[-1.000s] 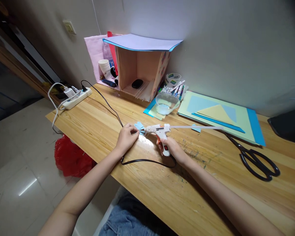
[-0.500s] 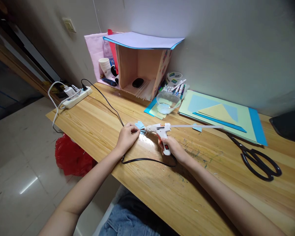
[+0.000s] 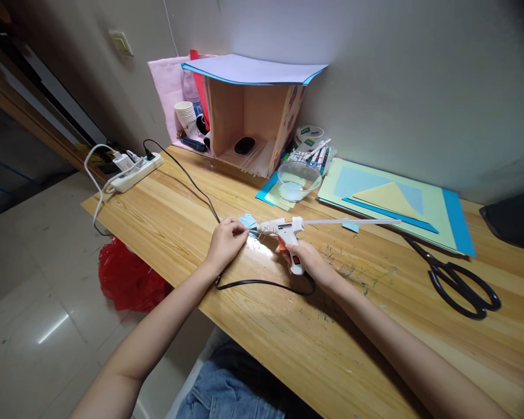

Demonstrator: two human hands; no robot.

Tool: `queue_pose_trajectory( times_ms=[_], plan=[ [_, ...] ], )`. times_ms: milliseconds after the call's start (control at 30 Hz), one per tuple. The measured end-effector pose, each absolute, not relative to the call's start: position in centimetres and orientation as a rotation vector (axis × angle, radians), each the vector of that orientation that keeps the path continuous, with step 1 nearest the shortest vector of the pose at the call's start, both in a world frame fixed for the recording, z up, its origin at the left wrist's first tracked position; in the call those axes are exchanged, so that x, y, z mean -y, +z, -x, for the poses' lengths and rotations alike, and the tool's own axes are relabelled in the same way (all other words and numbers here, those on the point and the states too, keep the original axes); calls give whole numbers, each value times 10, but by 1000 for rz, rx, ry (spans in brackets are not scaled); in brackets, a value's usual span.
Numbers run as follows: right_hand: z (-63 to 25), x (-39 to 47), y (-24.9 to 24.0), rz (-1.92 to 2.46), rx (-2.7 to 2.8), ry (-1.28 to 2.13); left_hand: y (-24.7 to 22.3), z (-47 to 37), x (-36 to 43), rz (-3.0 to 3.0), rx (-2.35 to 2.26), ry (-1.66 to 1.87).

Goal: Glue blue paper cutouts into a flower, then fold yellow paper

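- Head view: the right hand (image 3: pixel 308 262) is clenched around the handle of a white hot glue gun (image 3: pixel 283 230), a finger at its orange trigger. The gun sits near the middle of the desk (image 3: pixel 179 215), a little in from the near edge, with its nozzle pointing toward the left end.
- The left hand (image 3: pixel 225 241) pinches a small light-blue paper piece (image 3: pixel 247 222) flat against the desk, fingertips right at the nozzle. The nozzle tip appears to touch the paper's edge.
- A long clear glue stick (image 3: pixel 353 222) juts from the back of the gun toward the right, passing just above a blue paper scrap (image 3: pixel 351 227).
- The gun's black cord (image 3: pixel 192 186) loops along the near edge under both wrists, then runs to a white power strip (image 3: pixel 135 173) at the far left corner.
- Risks, as a judgement: the left fingertips sit so close to the hot nozzle that a small slip could burn them or catch molten glue. The cord lying under the arms could snag and jerk the gun off its line. Too much glue could squeeze past the small paper and bond it to the desk.
- Elsewhere: black scissors (image 3: pixel 458 279) lie toward the right end, coloured paper sheets (image 3: pixel 388 201) along the far edge, a clear plastic bowl (image 3: pixel 297 178) beside marker pens (image 3: pixel 314 154), and a wooden box (image 3: pixel 248 125) under a sheet at the wall.
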State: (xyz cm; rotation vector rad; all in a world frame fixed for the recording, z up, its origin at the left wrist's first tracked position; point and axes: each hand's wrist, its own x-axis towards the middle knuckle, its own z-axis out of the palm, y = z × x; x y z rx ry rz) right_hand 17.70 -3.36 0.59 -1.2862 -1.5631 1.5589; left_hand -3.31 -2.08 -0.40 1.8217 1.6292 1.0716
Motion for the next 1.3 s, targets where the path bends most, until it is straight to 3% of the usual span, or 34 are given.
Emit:
queue_pose_trajectory(
  times_ms=[1300],
  plan=[
    [-178,32,20,1413,1527,1563,-8,33,19,-1937,-1628,988]
  ],
)
